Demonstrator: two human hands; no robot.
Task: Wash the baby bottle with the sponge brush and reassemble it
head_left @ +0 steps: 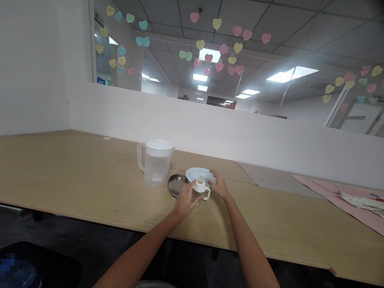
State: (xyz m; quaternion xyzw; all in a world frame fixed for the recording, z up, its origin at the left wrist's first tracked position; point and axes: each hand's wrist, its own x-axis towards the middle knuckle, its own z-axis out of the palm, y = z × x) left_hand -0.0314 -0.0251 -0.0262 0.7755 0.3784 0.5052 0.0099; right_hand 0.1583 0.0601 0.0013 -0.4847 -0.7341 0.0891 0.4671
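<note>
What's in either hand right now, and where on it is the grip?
The left hand holds the bottle by its side, opposite the handle. Whether the right hand, by the bowl, grips anything cannot be told.

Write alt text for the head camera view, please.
A left hand holds a clear, white-collared bottle on a light wooden table; the right hand is at a pale round bowl. Left of them are a round metal dish and a translucent plastic pitcher.
</note>
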